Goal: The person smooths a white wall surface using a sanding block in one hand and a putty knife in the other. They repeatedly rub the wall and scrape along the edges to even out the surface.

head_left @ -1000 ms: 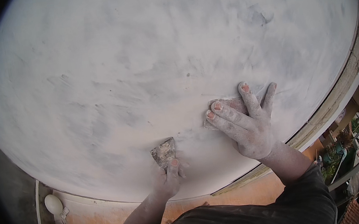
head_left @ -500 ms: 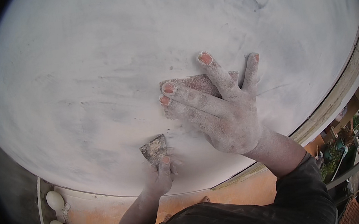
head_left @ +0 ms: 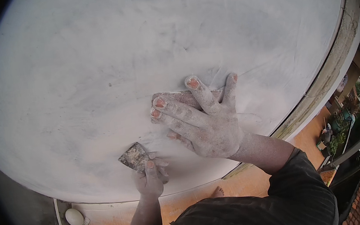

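From the head view we look at a broad white plastered surface [head_left: 137,50] that fills most of the frame, its edge curving down to the right. Our right hand [head_left: 203,121] lies flat on it, fingers spread wide and dusted white, pressing a piece of brownish sandpaper [head_left: 178,98] against the plaster; the sheet shows only between and beyond the fingers, and its long axis runs roughly left to right across the picture, under the fingertips. The right hand is open and flat rather than curled, palm down on the sheet, fingers pointing up and to the left. Lower and to the left, our left hand [head_left: 151,180] is closed around a small putty knife [head_left: 134,157]. Its grey, smeared blade widens toward the upper left and lies against the surface, with the index finger laid along its back. The knife's long axis runs from the hand up and left, and it sits just below the right hand, apart from the sandpaper. At the lower left, two white rounded bulbs [head_left: 74,218] sit against an orange floor [head_left: 250,184] far below; dark sleeves [head_left: 287,198] cover both forearms.
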Tool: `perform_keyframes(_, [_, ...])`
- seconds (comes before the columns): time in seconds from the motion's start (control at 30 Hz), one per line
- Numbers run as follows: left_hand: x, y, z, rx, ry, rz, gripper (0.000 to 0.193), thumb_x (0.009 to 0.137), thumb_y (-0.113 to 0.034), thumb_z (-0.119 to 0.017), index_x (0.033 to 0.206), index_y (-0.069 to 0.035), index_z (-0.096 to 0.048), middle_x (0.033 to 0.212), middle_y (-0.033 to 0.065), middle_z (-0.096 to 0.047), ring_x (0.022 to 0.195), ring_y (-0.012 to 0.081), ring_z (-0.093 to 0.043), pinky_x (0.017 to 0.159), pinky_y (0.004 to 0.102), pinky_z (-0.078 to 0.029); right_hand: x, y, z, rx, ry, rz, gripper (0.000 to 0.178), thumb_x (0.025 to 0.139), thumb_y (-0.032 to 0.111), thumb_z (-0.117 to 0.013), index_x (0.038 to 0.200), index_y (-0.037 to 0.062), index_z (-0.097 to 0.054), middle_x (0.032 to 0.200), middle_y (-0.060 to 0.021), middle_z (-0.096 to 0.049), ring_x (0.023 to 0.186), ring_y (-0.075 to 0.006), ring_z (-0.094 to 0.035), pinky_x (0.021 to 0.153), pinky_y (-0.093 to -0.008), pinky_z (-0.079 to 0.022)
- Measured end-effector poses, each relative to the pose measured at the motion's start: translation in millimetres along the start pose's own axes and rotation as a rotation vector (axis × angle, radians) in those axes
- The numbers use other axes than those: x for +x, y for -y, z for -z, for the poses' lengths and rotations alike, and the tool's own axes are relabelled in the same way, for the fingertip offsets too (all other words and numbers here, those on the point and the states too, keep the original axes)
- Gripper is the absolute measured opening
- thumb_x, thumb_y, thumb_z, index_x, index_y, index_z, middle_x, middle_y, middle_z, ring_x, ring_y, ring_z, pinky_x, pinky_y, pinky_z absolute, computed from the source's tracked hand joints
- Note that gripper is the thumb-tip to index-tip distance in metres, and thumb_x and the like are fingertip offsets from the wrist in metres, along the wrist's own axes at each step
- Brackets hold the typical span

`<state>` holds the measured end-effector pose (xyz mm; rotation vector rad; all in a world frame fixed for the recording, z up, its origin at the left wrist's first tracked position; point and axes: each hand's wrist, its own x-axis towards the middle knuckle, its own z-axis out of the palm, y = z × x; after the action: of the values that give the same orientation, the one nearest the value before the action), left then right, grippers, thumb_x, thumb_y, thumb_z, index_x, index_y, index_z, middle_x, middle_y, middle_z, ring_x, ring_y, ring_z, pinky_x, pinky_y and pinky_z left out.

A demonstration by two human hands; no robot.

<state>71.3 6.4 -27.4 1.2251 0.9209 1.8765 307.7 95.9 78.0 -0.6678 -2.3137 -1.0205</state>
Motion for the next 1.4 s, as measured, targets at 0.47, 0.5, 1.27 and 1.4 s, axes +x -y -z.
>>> perform_keyframes(0.47, [0.3,1.8,-0.9,-0.012,-0.033,-0.063,0.038,0.106,-0.032,-0.052,0.116,0.005,-0.057,0.078,0.0155,-0.069,0.053,0.0141,-0.057,0.046,0.0273,-0.049,-24.1,1.3,-8.5,0.077,0.041,-0.123,0.066,0.089,0.063,-0.059,0.148,0.0362,-0.047,0.165,0.0069,-0.026,0.155,-0.035,-0.007,0.11,-0.0798,-0.002])
perform_keyframes(0.5, [0.0,1.6,-1.1,-0.018,-0.036,-0.079,0.038,0.106,-0.032,-0.052,0.116,0.004,-0.057,0.078,0.0155,-0.069,0.053,0.014,-0.057,0.046,0.0272,-0.049,-31.3,-0.3,-9.6,0.054,0.019,-0.116,0.067,0.087,0.062,-0.061,0.148,0.0352,-0.048,0.165,0.0069,-0.026,0.155,-0.0334,-0.006,0.111,-0.0793,0.0])
perform_keyframes(1.27, [0.5,7.3,-12.4,-0.049,-0.118,-0.117,0.032,0.107,-0.028,-0.049,0.116,0.002,-0.056,0.077,0.0165,-0.068,0.048,0.0154,-0.056,0.043,0.0271,-0.046,-37.4,-23.2,8.1,0.03,-0.039,-0.135,0.069,0.087,0.06,-0.063,0.147,0.0304,-0.049,0.163,0.0049,-0.032,0.155,-0.0304,-0.01,0.108,-0.0801,-0.01])
perform_keyframes(1.4, [0.7,7.6,-20.1,0.035,-0.164,-0.197,0.032,0.108,-0.029,-0.047,0.116,0.002,-0.054,0.077,0.0165,-0.068,0.048,0.0158,-0.056,0.044,0.0266,-0.047,-32.4,-29.6,10.1,0.065,-0.026,-0.131,0.067,0.086,0.061,-0.063,0.146,0.0319,-0.051,0.164,0.0052,-0.031,0.155,-0.0295,-0.01,0.105,-0.0823,-0.012])
